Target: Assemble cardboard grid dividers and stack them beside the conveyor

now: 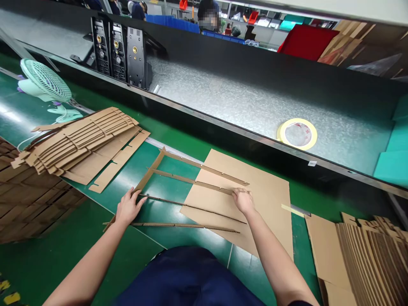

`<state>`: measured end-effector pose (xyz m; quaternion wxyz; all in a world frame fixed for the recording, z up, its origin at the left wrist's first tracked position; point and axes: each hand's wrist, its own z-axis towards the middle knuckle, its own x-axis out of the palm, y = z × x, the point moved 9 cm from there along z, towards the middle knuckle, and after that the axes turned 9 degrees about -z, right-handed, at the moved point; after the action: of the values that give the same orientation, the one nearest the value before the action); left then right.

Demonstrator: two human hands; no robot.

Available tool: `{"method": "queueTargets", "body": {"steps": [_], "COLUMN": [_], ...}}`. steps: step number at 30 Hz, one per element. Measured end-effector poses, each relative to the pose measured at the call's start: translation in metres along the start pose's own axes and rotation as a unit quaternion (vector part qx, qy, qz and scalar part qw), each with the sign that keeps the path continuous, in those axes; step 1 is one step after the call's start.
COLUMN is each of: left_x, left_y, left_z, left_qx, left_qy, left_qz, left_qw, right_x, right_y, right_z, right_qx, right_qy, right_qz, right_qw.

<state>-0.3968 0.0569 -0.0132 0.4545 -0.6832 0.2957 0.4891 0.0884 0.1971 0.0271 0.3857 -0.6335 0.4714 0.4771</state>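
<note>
In front of me a cardboard divider frame stands on edge: one cross strip (151, 171) at the left with several long notched strips running off it to the right. My left hand (127, 207) pinches the cross strip close to where a long strip joins it. The fingers of my right hand (242, 199) are closed on the far end of another long strip (210, 186). Beneath the frame's right part lies a flat cardboard sheet (267, 199). Parts of the cross strip are hidden behind my left hand and wrist.
A pile of notched cardboard strips (86, 142) lies left, beside a mint-green fan (46, 80). More cardboard pieces (372, 255) stand packed at the right. Behind a raised metal edge are a roll of yellow tape (280, 131) and black plastic parts (135, 59). People are in the background.
</note>
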Motion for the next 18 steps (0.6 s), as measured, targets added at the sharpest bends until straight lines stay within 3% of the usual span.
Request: {"method": "queueTargets", "body": {"steps": [2,4,8,10,14,18], "left_x": [-0.001,-0.003,-0.005,-0.003,-0.001,-0.002], "left_y": [0.001,0.003,0.007,0.008,0.003,-0.005], "left_z": [-0.002,-0.005,-0.012,-0.014,-0.013,-0.015], "left_qx": [-0.007,-0.011,-0.004,-0.005,-0.010,-0.007], "left_qy": [-0.003,-0.016,-0.035,-0.032,-0.020,-0.017], "left_qz": [0.002,0.007,0.004,-0.003,-0.005,0.016], "left_qw": [1.000,1.000,0.999,0.999,1.000,1.000], "right_x": [-0.014,-0.013,0.020,0.035,0.053,0.056], "right_y": [-0.001,0.014,0.067,0.081,0.083,0.074], "right_z": [-0.001,-0.016,-0.080,-0.111,-0.140,-0.140], "right_qx": [0.014,-0.022,-0.159,-0.177,-0.144,-0.134], "right_qy": [-0.049,-0.052,0.047,0.074,0.114,0.149], "right_qz": [-0.008,0.018,0.086,0.061,0.038,0.093], "right_qw": [0.999,0.998,0.982,0.980,0.982,0.975]}}
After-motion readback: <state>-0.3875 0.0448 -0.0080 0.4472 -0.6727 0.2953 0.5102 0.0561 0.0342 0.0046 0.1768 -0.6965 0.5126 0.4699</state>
